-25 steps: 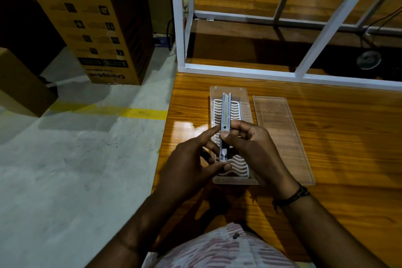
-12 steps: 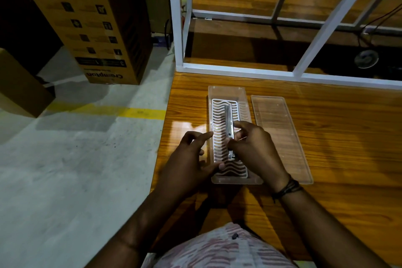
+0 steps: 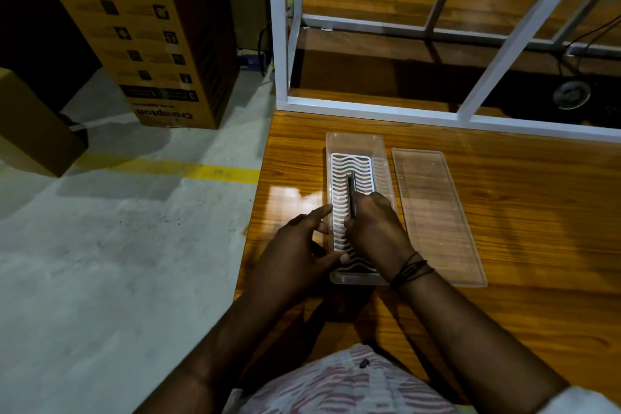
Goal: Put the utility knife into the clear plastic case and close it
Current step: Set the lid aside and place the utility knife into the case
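Observation:
The clear plastic case (image 3: pixel 353 142) lies open on the wooden table, with a white wavy grid insert inside. A slim metal utility knife (image 3: pixel 351 190) rests lengthwise on that insert, its near end hidden under my right hand (image 3: pixel 376 225), whose fingers are closed around it. My left hand (image 3: pixel 297 245) sits at the case's left rim, fingers spread, thumb touching the near left corner. The clear lid (image 3: pixel 437 215) lies flat on the table just right of the case.
A white metal frame (image 3: pixel 369 111) runs along the far side of the table (image 3: pixel 537 212). The table's left edge drops to a concrete floor with a yellow line. Two cardboard boxes (image 3: pixel 158 37) stand on the floor at the left.
The knife went from held up above the case to lying down on the insert. My right hand followed it down; my left hand let go and moved to the case's left rim.

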